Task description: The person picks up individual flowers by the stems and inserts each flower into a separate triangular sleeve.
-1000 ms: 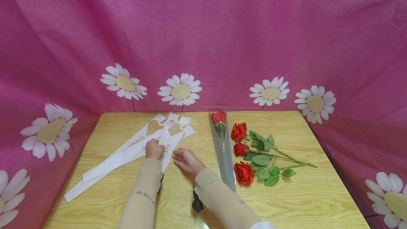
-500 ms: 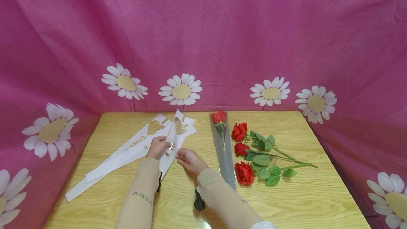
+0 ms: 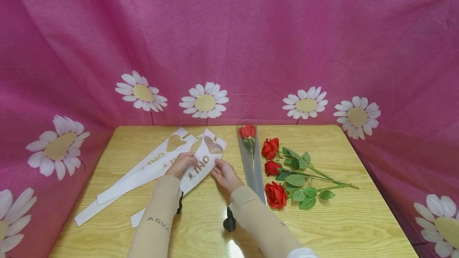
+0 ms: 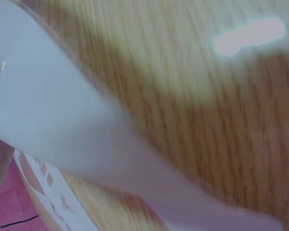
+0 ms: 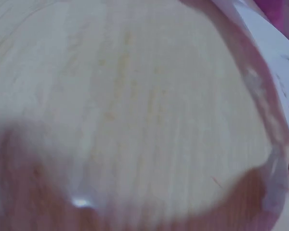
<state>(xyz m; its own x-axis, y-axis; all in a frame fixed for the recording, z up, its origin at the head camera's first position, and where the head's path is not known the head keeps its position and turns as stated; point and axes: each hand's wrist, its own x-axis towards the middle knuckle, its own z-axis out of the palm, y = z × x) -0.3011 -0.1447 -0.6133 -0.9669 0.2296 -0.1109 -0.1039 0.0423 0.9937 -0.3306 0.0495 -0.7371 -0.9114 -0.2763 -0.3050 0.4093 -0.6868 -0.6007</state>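
A white paper-and-clear-film flower sleeve [image 3: 201, 172] with gold lettering and a heart-shaped window is raised at a slant over the table's middle. My left hand [image 3: 180, 165] grips its left edge, partly hidden behind it. On the opposite edge, my right hand [image 3: 227, 175] pinches it just below the heart. The sleeve [image 4: 62, 106] crosses the left wrist view, blurred, its narrow end running to the lower right. Only a strip of the sleeve [image 5: 272, 45] shows in the right wrist view. More white sleeves [image 3: 138, 178] lie overlapping to the left of my left hand.
Right of my hands, a clear sleeve [image 3: 254, 182] lies with a red rose [image 3: 247, 131] inside. Beyond it are loose red roses, an upper rose [image 3: 269, 149], a middle rose [image 3: 272, 168] and a lower rose [image 3: 275, 195], stems pointing right. A pink curtain [image 3: 251, 51] stands behind the table.
My left hand has lifted the top sleeve off the pile and turned it rightward, so its lettering faces up. My right hand moved up from beside it and took its right edge.
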